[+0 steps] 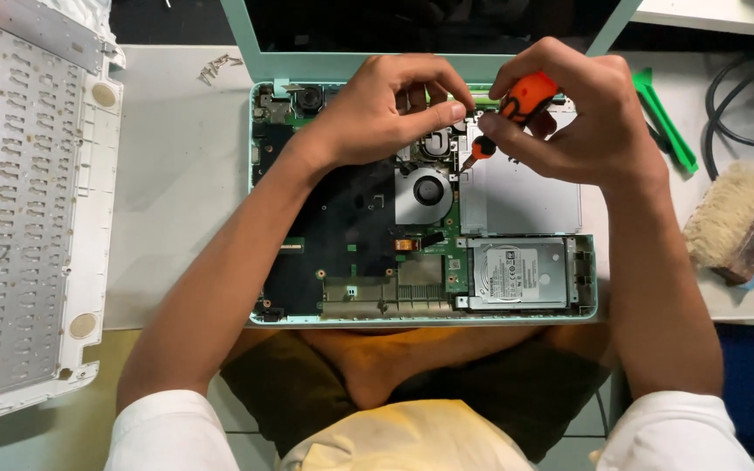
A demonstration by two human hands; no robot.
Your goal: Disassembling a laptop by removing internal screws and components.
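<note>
A: Fig. 1. My right hand (569,113) pinches the orange screwdriver (517,105), tip down beside the cooling fan (425,190) in the open laptop base (259,201). My left hand (386,109) curls, fingertips steadying the shaft.

B: Risk?

A: I judge a slipped tip could gouge the board. The base also holds a hard drive (517,272); loose screws (218,65) lie outside, near the keyboard cover (28,218).

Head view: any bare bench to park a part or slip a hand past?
Bare strip of table between keyboard cover and laptop base; loose screws sit at its top. Right side crowded: green pry tool, cables, brush. Both hands and screwdriver fill the base's top.
</note>
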